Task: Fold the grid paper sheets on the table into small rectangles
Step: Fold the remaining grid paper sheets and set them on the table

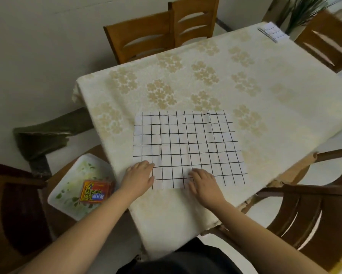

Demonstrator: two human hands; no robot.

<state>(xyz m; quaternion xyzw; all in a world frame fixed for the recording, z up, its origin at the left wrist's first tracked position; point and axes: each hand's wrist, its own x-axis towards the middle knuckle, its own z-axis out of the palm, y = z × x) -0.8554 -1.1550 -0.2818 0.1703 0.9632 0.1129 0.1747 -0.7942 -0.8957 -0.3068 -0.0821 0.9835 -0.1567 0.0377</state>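
Across the middle of our view runs the table, draped in a cream cloth with pale gold flower clusters. Wooden chairs ring it: two at twelve o'clock, one at two o'clock, one at four o'clock. At eight o'clock, off the table's edge, we see a white tray with green leaf marks, and on it sits an orange packet with printed characters.

Near the table's six o'clock edge lies the grid paper sheet, spread open and flat, creased in several places, its black lines plain on white. Far off at one o'clock, on the table's far corner, sits a small stack of folded grid paper, well apart from the open sheet.

Our left hand rests on the sheet's near left corner at seven o'clock, fingers straight and flat, clasping nothing. Our right hand lies on the sheet's near edge at six o'clock, fingers likewise straight and pressed down on the paper, gripping nothing.
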